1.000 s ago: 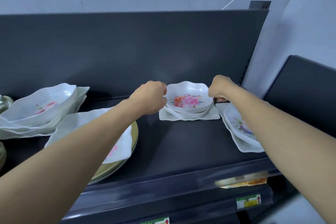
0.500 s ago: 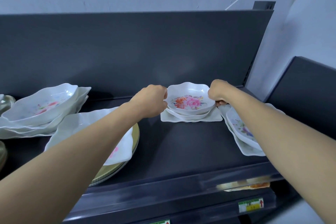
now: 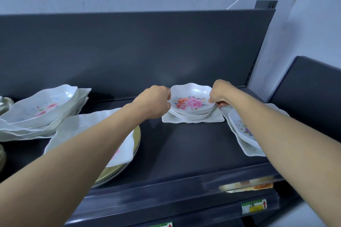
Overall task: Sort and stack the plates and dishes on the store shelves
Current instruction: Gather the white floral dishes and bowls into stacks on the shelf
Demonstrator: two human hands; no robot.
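A white wavy-rimmed bowl with a pink and orange flower print [image 3: 191, 102] sits tilted on top of a second white bowl [image 3: 191, 117], which rests on a square white plate [image 3: 215, 118] at the back of the dark shelf [image 3: 184, 145]. My left hand [image 3: 155, 102] grips the flowered bowl's left rim. My right hand [image 3: 219, 96] pinches its right rim, fingertips under the edge.
A stack of white flowered dishes [image 3: 40, 110] stands at the far left. A white square plate [image 3: 88, 125] lies on a round gold tray [image 3: 132, 145] under my left arm. Two more white flowered dishes [image 3: 241, 129] lie at the right, by the shelf's end.
Both hands have stayed on the flowered bowl's rims. The bowl has tipped and lifted slightly off the bowl beneath it.
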